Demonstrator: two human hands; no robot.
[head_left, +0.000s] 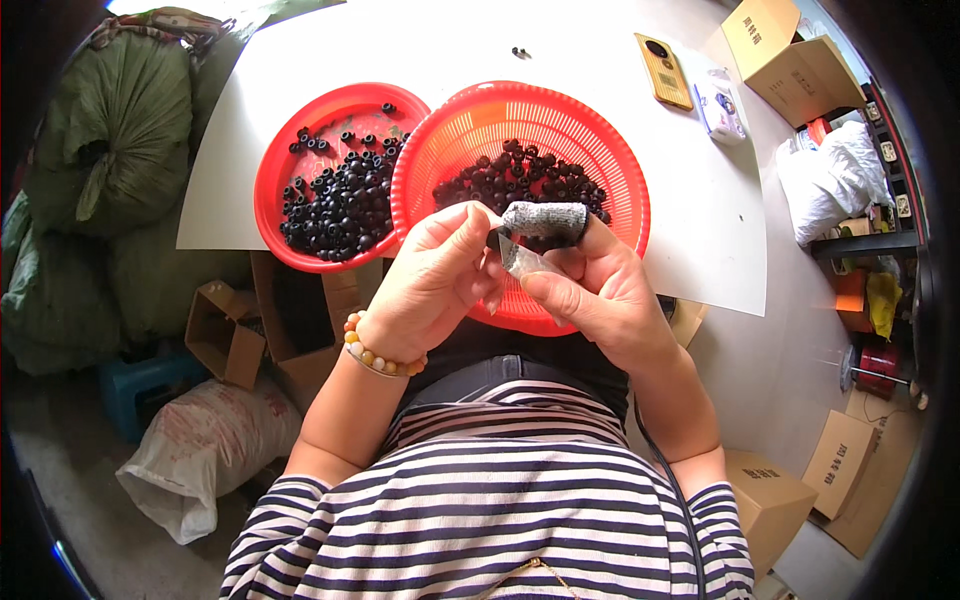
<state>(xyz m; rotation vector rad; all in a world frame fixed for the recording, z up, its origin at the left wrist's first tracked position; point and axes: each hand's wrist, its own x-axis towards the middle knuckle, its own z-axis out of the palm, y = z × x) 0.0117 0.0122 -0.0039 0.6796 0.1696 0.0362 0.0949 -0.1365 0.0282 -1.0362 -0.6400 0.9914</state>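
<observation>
Over the near side of a red plastic basket (625, 150), my two hands meet with fingertips close together. My left hand (440, 262), wearing a beaded bracelet (372, 352), pinches a small black ring-like part (494, 238), mostly hidden by the fingers. A grey knitted finger sleeve (545, 218) covers the index finger of my right hand (605, 290). Between that hand's thumb and fingers sits a small translucent, whitish flat piece (522, 260), its kind unclear, its tip beside the black part. Many loose black parts (520, 175) lie in the basket below.
Left of the basket, partly under its rim, a red tray (268, 190) holds more black parts. The white table (590, 60) carries a phone (664, 72) and a plastic pack (720, 108). Cardboard boxes (790, 65), green sacks (110, 130) and a white sack (215, 440) stand around.
</observation>
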